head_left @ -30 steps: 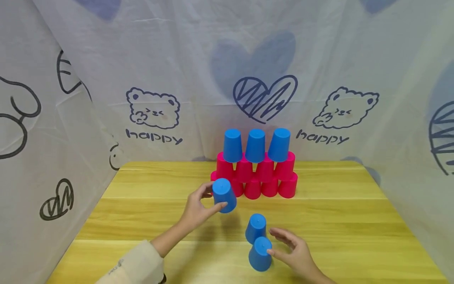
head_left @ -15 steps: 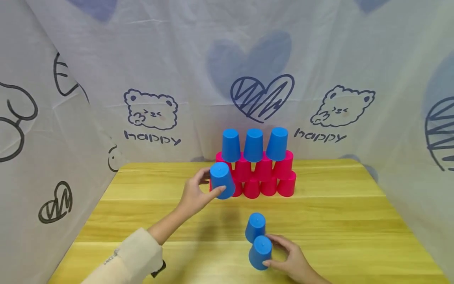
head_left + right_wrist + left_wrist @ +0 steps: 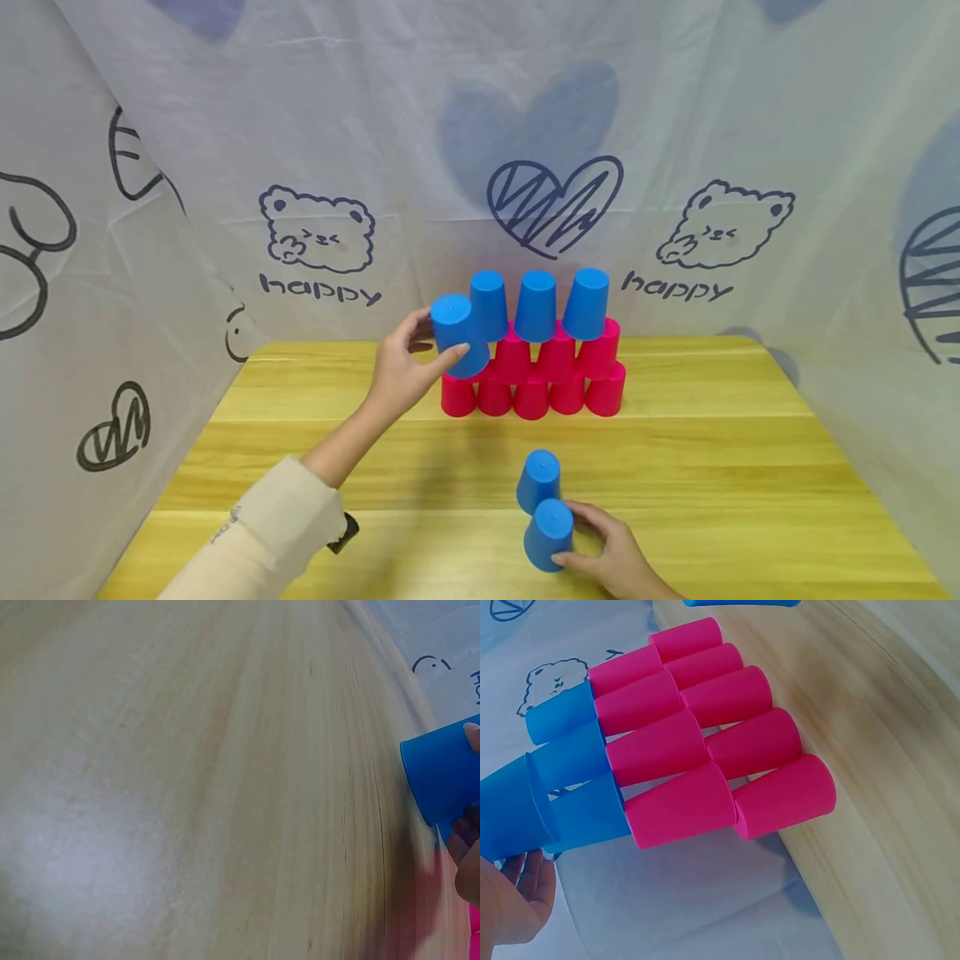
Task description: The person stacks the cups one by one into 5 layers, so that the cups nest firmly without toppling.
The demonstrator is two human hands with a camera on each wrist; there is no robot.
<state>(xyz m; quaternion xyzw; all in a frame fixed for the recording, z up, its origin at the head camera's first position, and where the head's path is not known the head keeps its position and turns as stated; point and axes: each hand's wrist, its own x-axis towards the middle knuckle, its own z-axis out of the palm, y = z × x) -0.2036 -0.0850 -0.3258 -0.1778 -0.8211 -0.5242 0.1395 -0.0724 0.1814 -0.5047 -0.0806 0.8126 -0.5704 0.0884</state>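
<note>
My left hand [image 3: 405, 364] pinches an upside-down blue cup [image 3: 453, 321] between thumb and fingers, raised at the left end of a cup stack. In the left wrist view this held cup [image 3: 510, 810] overlaps the top blue row. The stack has two rows of pink cups [image 3: 531, 396] with three blue cups [image 3: 536, 307] on top, all upside down. The held cup hides part of the second row's left end in the head view. My right hand [image 3: 611, 550] grips the nearer blue cup [image 3: 549, 533] on the table; another blue cup [image 3: 539, 481] stands just behind it.
The stack stands toward the back of a wood-patterned table [image 3: 720, 467]. A white printed cloth [image 3: 420, 150] hangs behind the table and along both sides. A dark band [image 3: 343, 533] shows at my left sleeve.
My left hand has lifted its blue cup up and slightly left, from in front of the stack's bottom row to beside the top row. My right hand has closed its fingers around the nearer cup.
</note>
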